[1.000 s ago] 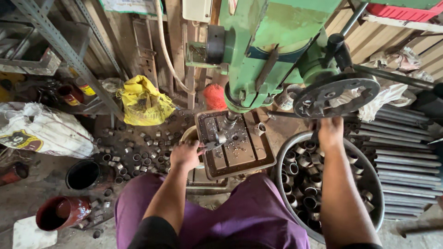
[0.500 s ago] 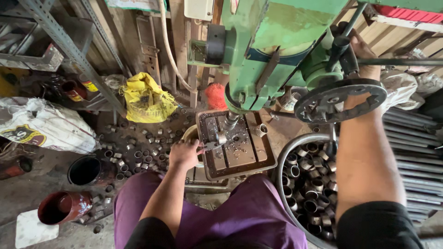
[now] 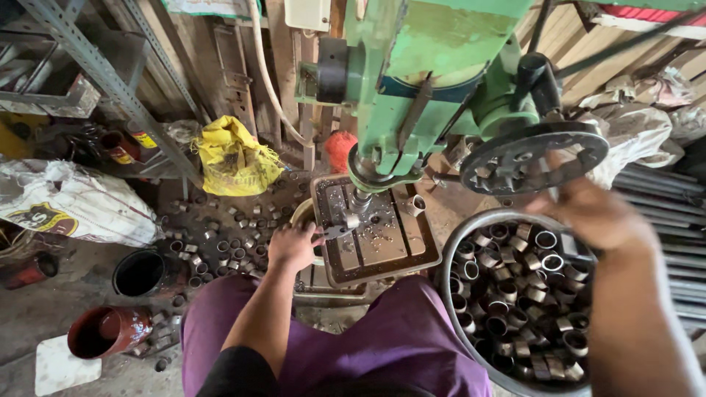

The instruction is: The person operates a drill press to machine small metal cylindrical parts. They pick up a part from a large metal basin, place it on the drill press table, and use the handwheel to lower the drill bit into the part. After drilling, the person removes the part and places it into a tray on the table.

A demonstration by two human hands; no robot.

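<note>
I look straight down over a green drill press [image 3: 434, 81], and I place everything else by that machine. Directly under its spindle sits the slotted metal work table [image 3: 382, 246], dusted with bright metal chips. My left hand [image 3: 294, 246] rests at the near-left edge of that table, fingers curled narrowly around a small flat holder [image 3: 337, 231] that reaches in beneath the spindle; it seems placed there to keep a part steady under the tool. The part itself looks like a short metal ring, though it is too small for me to be sure. One short steel ring [image 3: 416, 206] stands loose on the table, just right of the spindle.

To the right of the press, my right hand [image 3: 596, 213] is raised beside the dark spoked feed wheel [image 3: 533, 156], fingers loosely spread. The hand is blurred, and I cannot tell whether it grips the wheel or only hovers against it.

Below the wheel stands a round metal basin [image 3: 450, 268] heaped with short, dull grey rings, hollow and thin-walled. More such rings lie scattered on the floor left of the press, near a yellow bag [image 3: 232, 158].
</note>
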